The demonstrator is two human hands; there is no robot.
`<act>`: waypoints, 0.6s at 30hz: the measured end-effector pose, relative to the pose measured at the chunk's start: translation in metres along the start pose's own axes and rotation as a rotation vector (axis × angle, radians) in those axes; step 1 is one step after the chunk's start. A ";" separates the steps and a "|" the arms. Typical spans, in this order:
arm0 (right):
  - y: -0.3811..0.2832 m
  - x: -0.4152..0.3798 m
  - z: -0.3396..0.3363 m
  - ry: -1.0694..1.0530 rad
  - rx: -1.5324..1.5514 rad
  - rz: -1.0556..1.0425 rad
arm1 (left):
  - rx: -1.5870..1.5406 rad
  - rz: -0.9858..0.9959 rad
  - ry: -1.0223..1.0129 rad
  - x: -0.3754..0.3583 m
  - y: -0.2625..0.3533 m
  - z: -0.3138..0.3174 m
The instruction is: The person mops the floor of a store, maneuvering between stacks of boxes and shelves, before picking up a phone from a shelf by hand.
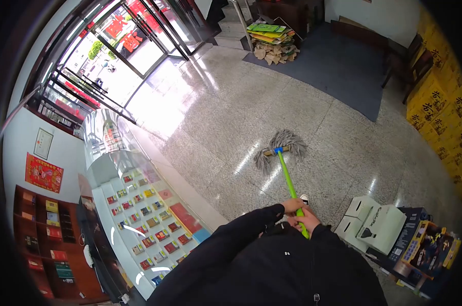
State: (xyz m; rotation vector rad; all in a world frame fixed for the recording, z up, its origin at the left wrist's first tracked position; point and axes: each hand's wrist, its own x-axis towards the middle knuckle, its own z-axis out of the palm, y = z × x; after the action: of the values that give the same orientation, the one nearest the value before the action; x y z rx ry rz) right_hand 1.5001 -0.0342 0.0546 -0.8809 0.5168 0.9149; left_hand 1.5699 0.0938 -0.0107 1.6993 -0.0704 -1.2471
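A mop with a grey string head [287,144] rests on the speckled stone floor [220,122]. Its green handle [287,176] runs from a blue joint down to my body. Both hands are closed round the handle's upper part, close together. My left hand [292,206] is on the handle's left side, and my right hand [308,220] is on its right, a little nearer my chest. Some fingers are hidden where the hands overlap. The tip of a shoe [305,198] shows just beyond them.
A glass display counter [144,204] with small packs runs along the left. Glass doors [134,46] stand at the upper left. Stacked cardboard [274,43] sits by a grey mat [333,71]. Yellow boxes [437,112] line the right; white boxes [371,224] stand at lower right.
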 end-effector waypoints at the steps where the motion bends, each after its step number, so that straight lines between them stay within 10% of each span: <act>1: -0.021 0.013 -0.007 -0.031 0.011 0.018 | 0.028 -0.040 0.007 0.011 0.019 -0.014; 3: -0.064 0.032 -0.009 -0.048 -0.019 0.033 | 0.050 -0.078 0.026 0.046 0.029 -0.045; 6: -0.115 0.053 0.006 -0.002 -0.035 0.068 | 0.333 0.388 0.073 0.097 0.009 -0.077; 10: -0.175 0.078 0.023 0.030 -0.165 0.060 | 0.151 0.108 0.082 0.100 0.051 -0.125; 12: -0.199 0.103 0.024 0.009 -0.173 0.079 | 0.433 0.622 0.251 0.133 0.030 -0.150; 18: -0.282 0.203 0.038 -0.036 -0.272 0.072 | 0.128 0.240 0.069 0.182 0.071 -0.265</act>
State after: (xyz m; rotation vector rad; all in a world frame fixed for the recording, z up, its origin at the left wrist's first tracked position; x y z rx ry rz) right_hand 1.8475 0.0025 0.0518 -1.0949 0.4005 1.0821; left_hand 1.8869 0.1340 -0.0897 1.7837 -0.3091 -1.0228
